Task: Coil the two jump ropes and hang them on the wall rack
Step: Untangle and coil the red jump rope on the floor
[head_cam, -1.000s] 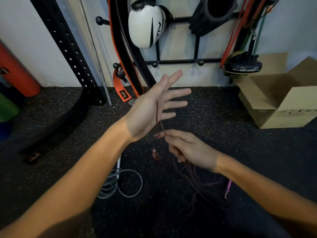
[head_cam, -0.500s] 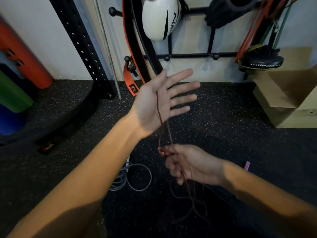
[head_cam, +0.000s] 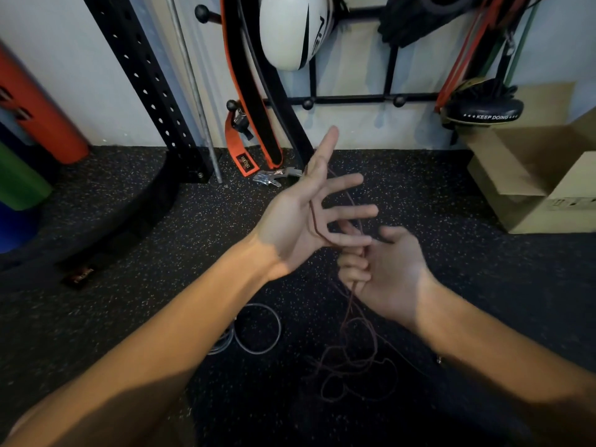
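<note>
My left hand (head_cam: pixel 301 217) is held up with palm open and fingers spread; a thin dark red jump rope (head_cam: pixel 350 359) runs across the palm and loops round the hand. My right hand (head_cam: pixel 383 272) is just below and to the right, its fingers curled round the same rope under the left fingers. The rest of the red rope lies in a loose tangle on the black floor below. A grey jump rope (head_cam: pixel 258 329) lies coiled on the floor, partly hidden by my left forearm. The black wall rack (head_cam: pixel 354 99) with ball-tipped pegs is on the wall ahead.
A white boxing glove (head_cam: pixel 290 30), black gloves, an orange-edged black belt (head_cam: pixel 248 91) and resistance bands (head_cam: pixel 467 53) hang on the rack. A black perforated upright (head_cam: pixel 145 85) stands left. An open cardboard box (head_cam: pixel 541 175) sits right. A metal clip (head_cam: pixel 274 177) lies by the wall.
My right hand rose with the rope from below the left wrist up to the left fingers, laying another turn round the left hand. The view tilted down slightly.
</note>
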